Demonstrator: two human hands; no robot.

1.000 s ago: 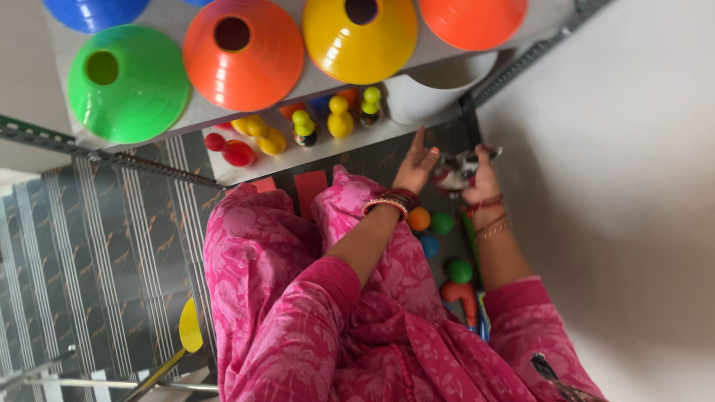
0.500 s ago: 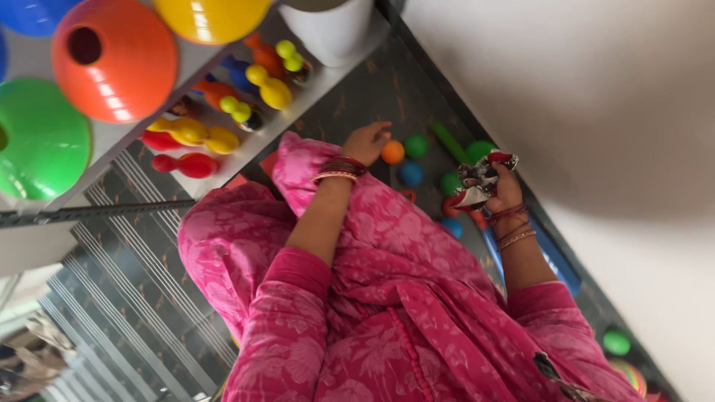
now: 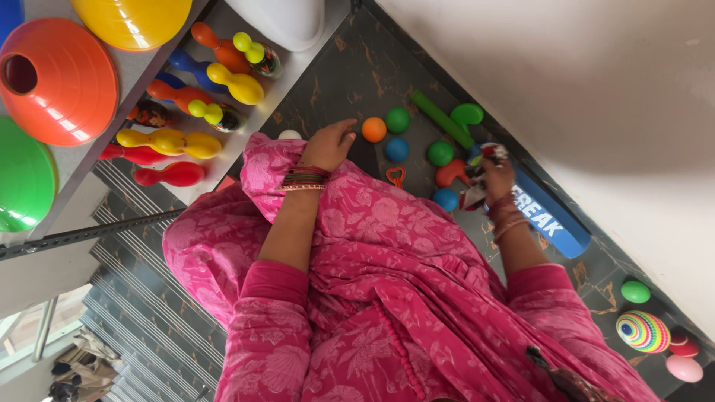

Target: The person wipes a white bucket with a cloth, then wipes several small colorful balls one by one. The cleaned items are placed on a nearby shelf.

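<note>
Orange ball (image 3: 374, 129) just beyond left hand (image 3: 328, 146) — fingers apart; right hand (image 3: 497, 177) fingers clamped on crumpled cloth (image 3: 477, 173).

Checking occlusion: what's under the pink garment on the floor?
The pink garment covers the dark floor beneath; only a red ring toy and blue ball show at its edge. Anything under it is hidden.

A pink floral-print dress with long sleeves covers the body. The left wrist (image 3: 302, 179) wears stacked red-and-green bangles; the right wrist (image 3: 506, 216) wears red thread and thin bangles.
</note>
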